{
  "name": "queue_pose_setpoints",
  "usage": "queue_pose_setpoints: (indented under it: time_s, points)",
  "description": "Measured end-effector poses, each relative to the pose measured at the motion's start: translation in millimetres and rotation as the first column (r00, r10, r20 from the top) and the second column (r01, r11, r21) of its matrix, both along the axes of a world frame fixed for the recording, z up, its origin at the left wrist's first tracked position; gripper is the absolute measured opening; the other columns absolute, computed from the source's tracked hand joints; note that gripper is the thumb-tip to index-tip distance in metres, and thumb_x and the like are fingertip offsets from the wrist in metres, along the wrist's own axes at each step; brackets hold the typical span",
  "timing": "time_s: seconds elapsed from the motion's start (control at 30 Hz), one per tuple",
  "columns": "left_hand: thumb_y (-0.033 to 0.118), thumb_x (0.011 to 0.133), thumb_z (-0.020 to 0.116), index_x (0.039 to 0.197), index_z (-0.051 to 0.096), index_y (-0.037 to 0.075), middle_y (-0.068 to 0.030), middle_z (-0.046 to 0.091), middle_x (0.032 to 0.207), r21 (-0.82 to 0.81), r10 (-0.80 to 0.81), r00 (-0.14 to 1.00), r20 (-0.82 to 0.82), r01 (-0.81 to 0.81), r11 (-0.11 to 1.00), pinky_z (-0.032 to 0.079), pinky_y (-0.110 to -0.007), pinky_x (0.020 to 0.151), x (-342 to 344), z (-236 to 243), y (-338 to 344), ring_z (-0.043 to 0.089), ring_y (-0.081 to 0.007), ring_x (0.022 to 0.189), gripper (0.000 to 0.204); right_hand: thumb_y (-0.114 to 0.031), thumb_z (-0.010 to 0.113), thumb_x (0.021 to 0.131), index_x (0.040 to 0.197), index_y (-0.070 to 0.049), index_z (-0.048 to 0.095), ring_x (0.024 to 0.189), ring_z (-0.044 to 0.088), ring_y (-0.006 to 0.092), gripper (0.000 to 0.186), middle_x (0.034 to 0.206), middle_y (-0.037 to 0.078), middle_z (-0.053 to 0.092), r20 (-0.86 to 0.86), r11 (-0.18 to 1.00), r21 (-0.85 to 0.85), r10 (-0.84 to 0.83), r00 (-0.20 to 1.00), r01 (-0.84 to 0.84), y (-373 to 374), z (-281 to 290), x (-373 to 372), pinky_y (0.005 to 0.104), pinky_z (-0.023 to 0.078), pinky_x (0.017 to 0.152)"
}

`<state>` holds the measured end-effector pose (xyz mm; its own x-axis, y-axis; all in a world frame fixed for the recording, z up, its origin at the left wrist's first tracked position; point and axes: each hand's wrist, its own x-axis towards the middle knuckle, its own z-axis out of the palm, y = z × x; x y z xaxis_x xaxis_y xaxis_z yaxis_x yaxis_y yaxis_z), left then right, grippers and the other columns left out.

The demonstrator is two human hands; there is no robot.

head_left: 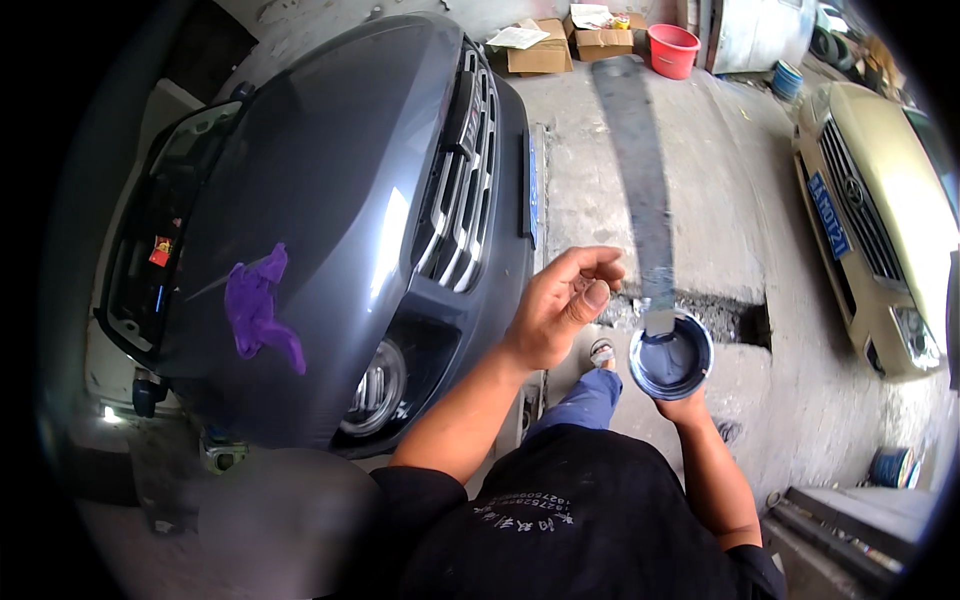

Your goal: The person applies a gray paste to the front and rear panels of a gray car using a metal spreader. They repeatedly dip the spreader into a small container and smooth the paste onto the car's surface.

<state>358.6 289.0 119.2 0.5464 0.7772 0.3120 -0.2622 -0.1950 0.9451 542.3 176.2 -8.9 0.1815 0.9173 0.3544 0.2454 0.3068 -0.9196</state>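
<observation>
Concrete garage floor (700,190) beside a grey car (330,180)
Right hand (684,405) grips a paint can (671,357); left hand (562,305) loosely curled, empty.

A car repair garage — grey car (330,200) and beige car (880,210) parked on stained concrete floor (700,180).

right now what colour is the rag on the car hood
Purple; the rag shows in the head view, lying on the grey hood.

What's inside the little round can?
The round can in the right hand holds dark grey paint, with a flat stir stick standing in it. The stick's tip and can's bottom are hidden by paint.
</observation>
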Motion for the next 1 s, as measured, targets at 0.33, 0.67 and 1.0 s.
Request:
queue_pose_setpoints:
  time_s: [0.33, 0.67, 1.0]
  points:
    - [0.021, 0.100, 0.050, 0.089, 0.063, -0.001, -0.0070, 0.062, 0.076, -0.049, 0.098, 0.947, -0.305, -0.119, 0.992, 0.048, -0.028, 0.067, 109, -92, 204, 0.060, -0.0139, 0.071, 0.028, -0.007, 0.077, 0.070, 0.136, 0.003, 0.038, 0.122, 0.050, 0.0265, 0.078, 0.131, 0.016, 0.051, 0.106, 0.999, -0.030, -0.011, 0.994, 0.014, 188, -22, 156, 0.0386, 0.037, 0.105]
    - [0.016, 0.091, 0.064, 0.089, 0.071, 0.001, -0.0115, 0.066, 0.073, 0.072, 0.307, 0.753, -0.581, -0.328, 0.942, 0.049, -0.032, 0.062, 232, -82, 409, 0.064, -0.0175, 0.068, 0.017, -0.008, 0.079, 0.067, 0.136, 0.000, 0.036, 0.123, 0.048, 0.0249, 0.082, 0.131, 0.014, 0.048, -0.025, 0.986, -0.100, 0.130, 0.991, -0.132, 430, -35, 278, 0.0400, 0.036, 0.106]
    - [0.020, 0.102, 0.044, 0.128, 0.053, -0.004, -0.0163, 0.071, 0.100, -0.019, 0.472, 0.767, -0.435, -0.532, 0.847, 0.050, -0.031, 0.086, 355, -68, 615, 0.068, -0.0212, 0.095, 0.036, -0.019, 0.088, 0.061, 0.129, 0.001, 0.043, 0.111, 0.058, 0.0250, 0.083, 0.120, 0.015, 0.057, -0.075, 0.925, 0.012, 0.379, 0.922, -0.379, 718, 43, 409, 0.0370, 0.045, 0.096]
